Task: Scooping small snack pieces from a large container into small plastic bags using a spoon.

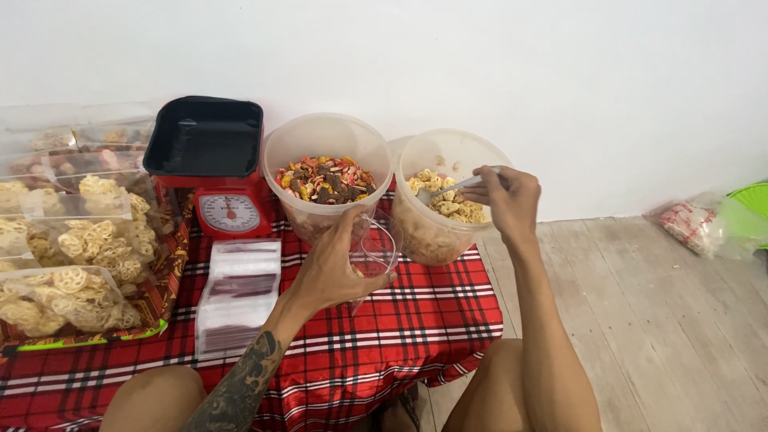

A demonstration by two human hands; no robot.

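My left hand (334,268) holds a clear plastic pouch (373,254) open in front of two round translucent tubs. The left tub (326,140) is filled with mixed red, brown and yellow snacks. The right tub (448,152) holds pale yellow flower-shaped crackers. My right hand (506,196) grips a metal spoon (445,190) whose bowl dips into the crackers in the right tub. Both tubs stand on a red plaid cloth (400,328).
A red kitchen scale (228,212) with a black tray (205,136) stands left of the tubs. A stack of empty clear pouches (238,296) lies before it. Filled cracker bags (72,248) are piled at the far left. A plastic bag (694,224) lies on the wooden floor at right.
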